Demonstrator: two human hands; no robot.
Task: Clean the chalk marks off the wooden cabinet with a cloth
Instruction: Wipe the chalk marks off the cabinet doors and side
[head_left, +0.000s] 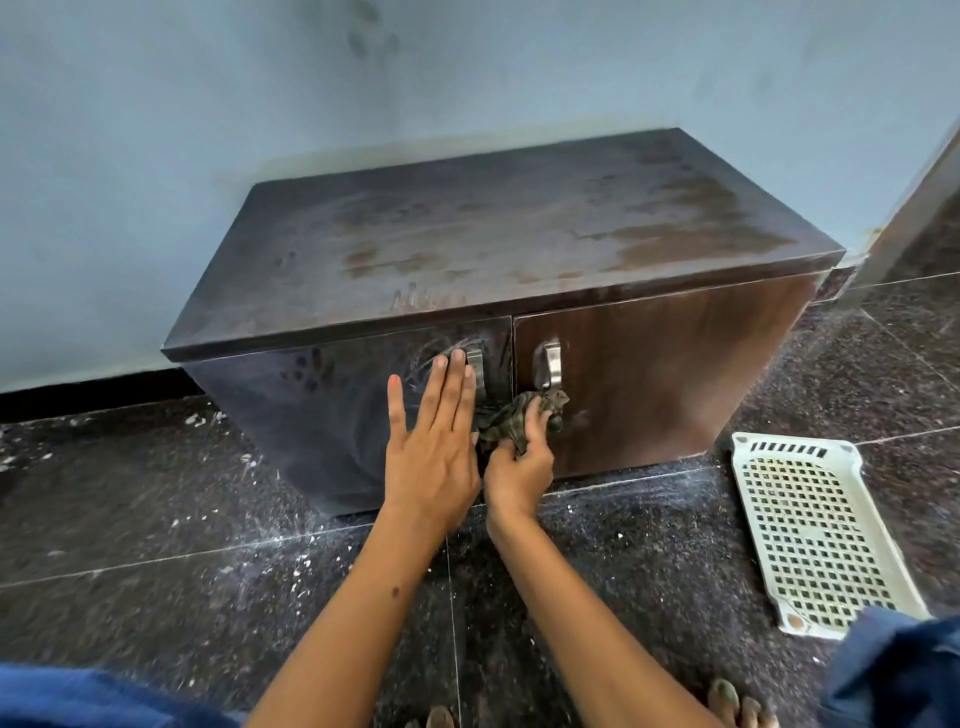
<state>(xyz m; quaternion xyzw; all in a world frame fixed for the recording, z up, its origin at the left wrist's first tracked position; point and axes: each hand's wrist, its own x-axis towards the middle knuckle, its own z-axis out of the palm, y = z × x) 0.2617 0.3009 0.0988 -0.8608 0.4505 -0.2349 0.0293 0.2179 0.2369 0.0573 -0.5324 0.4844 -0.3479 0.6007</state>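
Observation:
A low dark wooden cabinet (649, 374) with two doors and metal handles stands against the wall. Faint white chalk swirls (447, 348) show on the left door near its handle, and the top carries dusty smears. My left hand (434, 441) lies flat on the left door with straight fingers, fingertips near the left handle (477, 369). My right hand (519, 467) grips a crumpled dark checked cloth (506, 423) against the door fronts just below the right handle (551, 364).
A white perforated plastic tray (815, 535) lies on the dark speckled tile floor (182, 519) right of the cabinet. White chalk dust and flecks are scattered on the floor. A blue-grey wall (156, 156) stands behind. My toes and blue clothing show at the bottom.

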